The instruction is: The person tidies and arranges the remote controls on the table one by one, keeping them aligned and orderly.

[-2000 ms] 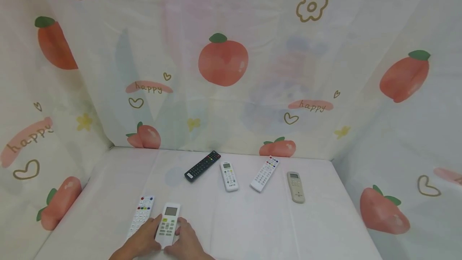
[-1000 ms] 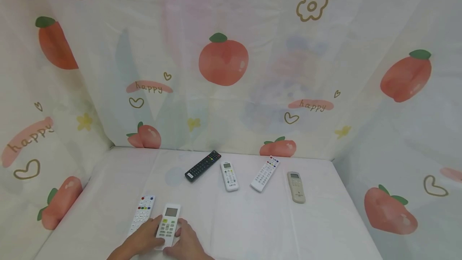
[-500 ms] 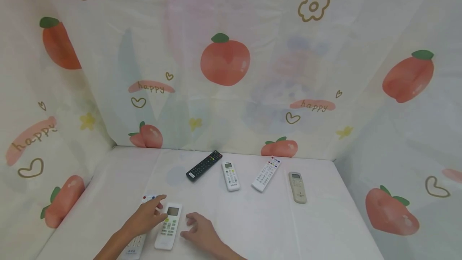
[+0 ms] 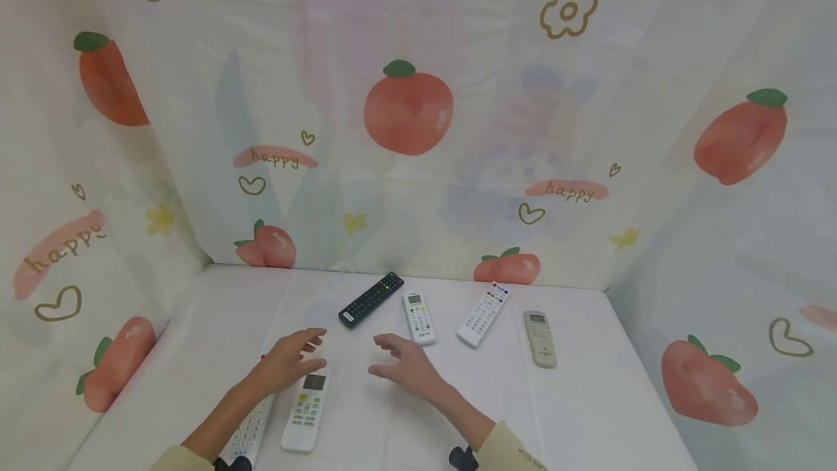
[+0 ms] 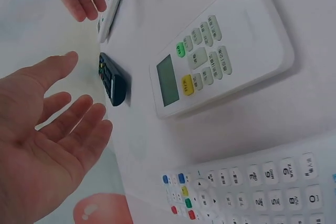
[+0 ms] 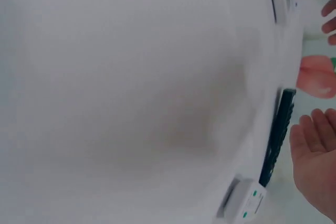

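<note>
Above the table my left hand (image 4: 285, 362) hovers with loosely bent fingers and nothing in its grasp. Just below it lies a white air conditioner remote (image 4: 306, 413) with a grey screen, screen end away from me. To that one's left, a white remote with coloured buttons (image 5: 252, 192) is partly hidden by my left forearm in the head view. My right hand (image 4: 407, 365) is also raised and holds nothing, its fingers relaxed and pointing left. Nearest beyond it are a black remote (image 4: 371, 300) and a small white remote with a screen (image 4: 418, 318).
Farther right on the white-covered table (image 4: 471, 405) lie another white remote (image 4: 484, 315) and a beige remote (image 4: 540, 339). Patterned cloth (image 4: 405, 195) hangs at the back and both sides.
Both hands have let go of the air conditioner remote, risen and moved forward and apart, the right one farther right. That remote stays on the table.
</note>
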Tool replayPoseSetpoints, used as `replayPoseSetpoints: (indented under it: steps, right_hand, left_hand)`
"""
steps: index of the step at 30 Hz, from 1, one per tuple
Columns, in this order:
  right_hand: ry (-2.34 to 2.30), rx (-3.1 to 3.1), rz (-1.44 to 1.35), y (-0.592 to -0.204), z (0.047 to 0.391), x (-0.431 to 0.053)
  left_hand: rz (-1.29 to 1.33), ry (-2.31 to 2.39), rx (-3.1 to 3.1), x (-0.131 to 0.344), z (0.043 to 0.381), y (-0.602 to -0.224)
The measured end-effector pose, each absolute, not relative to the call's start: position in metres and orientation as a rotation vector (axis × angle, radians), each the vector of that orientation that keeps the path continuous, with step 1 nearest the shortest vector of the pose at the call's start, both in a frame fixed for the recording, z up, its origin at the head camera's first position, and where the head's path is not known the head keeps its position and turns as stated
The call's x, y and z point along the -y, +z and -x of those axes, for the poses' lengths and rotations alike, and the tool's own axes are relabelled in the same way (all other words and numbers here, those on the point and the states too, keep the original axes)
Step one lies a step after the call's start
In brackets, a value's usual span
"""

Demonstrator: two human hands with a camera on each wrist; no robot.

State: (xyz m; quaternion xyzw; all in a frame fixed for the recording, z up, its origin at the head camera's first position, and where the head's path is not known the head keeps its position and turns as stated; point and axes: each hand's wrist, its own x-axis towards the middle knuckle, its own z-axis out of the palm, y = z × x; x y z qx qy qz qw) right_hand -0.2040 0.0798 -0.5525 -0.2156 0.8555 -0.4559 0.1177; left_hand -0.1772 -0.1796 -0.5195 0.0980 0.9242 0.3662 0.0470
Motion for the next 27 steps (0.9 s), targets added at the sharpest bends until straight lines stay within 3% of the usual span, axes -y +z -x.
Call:
replayPoseSetpoints:
  steps: [13,27]
  right_hand:
    - [-1.202,-2.670,0.631,-0.536,0.266,-0.108]
    - [-1.098,-2.754,0.496,-0.536,0.308,-0.110]
  left_hand:
    - [-0.296,1.117,-2.829,0.171,0.210,-0.527]
    - [-0.260,1.143,-2.789,0.166,0.231,-0.539]
